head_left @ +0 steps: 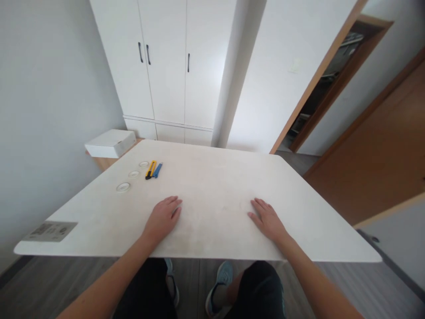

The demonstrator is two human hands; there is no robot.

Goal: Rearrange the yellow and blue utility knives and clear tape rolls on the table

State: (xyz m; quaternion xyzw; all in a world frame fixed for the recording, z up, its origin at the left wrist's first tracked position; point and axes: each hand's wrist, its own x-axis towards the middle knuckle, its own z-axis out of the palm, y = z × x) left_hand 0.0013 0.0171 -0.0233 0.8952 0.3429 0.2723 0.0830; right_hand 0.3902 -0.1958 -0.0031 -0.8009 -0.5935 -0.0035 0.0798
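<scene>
My left hand (165, 215) rests palm down on the white table (215, 177), its fingers stretched out and nothing held. Farther right, my right hand (265, 216) lies flat on the same tabletop, also holding nothing. Beyond my left hand are a yellow and black utility knife (151, 169) and a smaller blue utility knife (158, 170), side by side. To their left, three clear round lids or dishes form a slanting row: a near one (123, 187), a middle one (134, 174) and a far one (144, 164).
A grey printed label (53, 231) sits at the table's near left corner. Past the far left edge, a white box (111, 141) stands on a wooden surface. A white wardrobe (169, 66) is behind the table. An orange-brown door (375, 159) stands at the right.
</scene>
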